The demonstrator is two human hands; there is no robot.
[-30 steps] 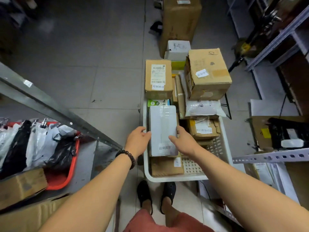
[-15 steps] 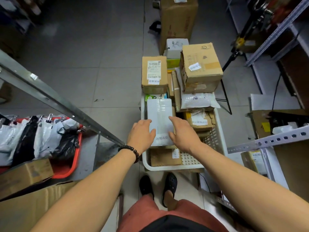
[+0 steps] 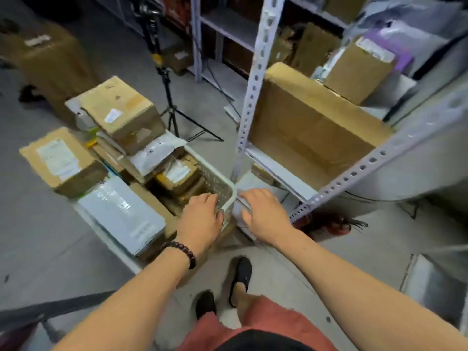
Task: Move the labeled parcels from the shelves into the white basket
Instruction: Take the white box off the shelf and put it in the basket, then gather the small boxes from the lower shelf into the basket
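The white basket (image 3: 228,196) stands on the floor at centre left, packed with labeled cardboard boxes. A flat white parcel (image 3: 121,214) lies on top at its near side, and no hand touches it. My left hand (image 3: 200,220) hovers over the basket's near right corner, fingers relaxed and holding nothing. Just right of the basket, my right hand (image 3: 264,215) is spread above pale flat items (image 3: 239,206) at the foot of the shelf; the blur hides whether it touches them. A labeled brown box (image 3: 359,69) sits on the shelf at upper right.
A white perforated shelf post (image 3: 255,79) rises just behind my right hand. A large open cardboard box (image 3: 311,130) fills the shelf beside it. A black tripod (image 3: 167,79) stands behind the basket and a tall brown box (image 3: 50,59) at far left. My feet (image 3: 240,274) are below.
Both hands let go of the white parcel, which now lies in the basket. The view swung right toward the shelf, and both hands moved to the basket's right corner.
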